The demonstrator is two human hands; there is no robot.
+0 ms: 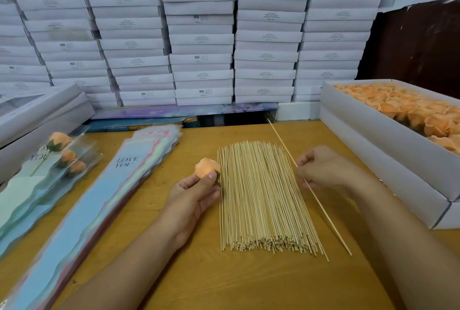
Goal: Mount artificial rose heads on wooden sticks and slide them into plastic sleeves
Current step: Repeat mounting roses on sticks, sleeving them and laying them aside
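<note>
My left hand [196, 195] holds a peach rose head [206, 166] with a green base between thumb and fingers, just left of the stick pile. My right hand [321, 170] pinches a single wooden stick [323, 208] near its middle; the stick slants from far left to near right above the table. A flat pile of wooden sticks [263, 200] lies on the wooden table [204, 277] between both hands. A stack of blue "LOVE YOU" plastic sleeves [99, 205] lies to the left.
A white box full of peach rose heads [408, 113] sits at the right on another white box [388, 185]. Sleeved roses [62, 152] lie at the far left. Stacked white boxes [199, 35] form a wall behind the table.
</note>
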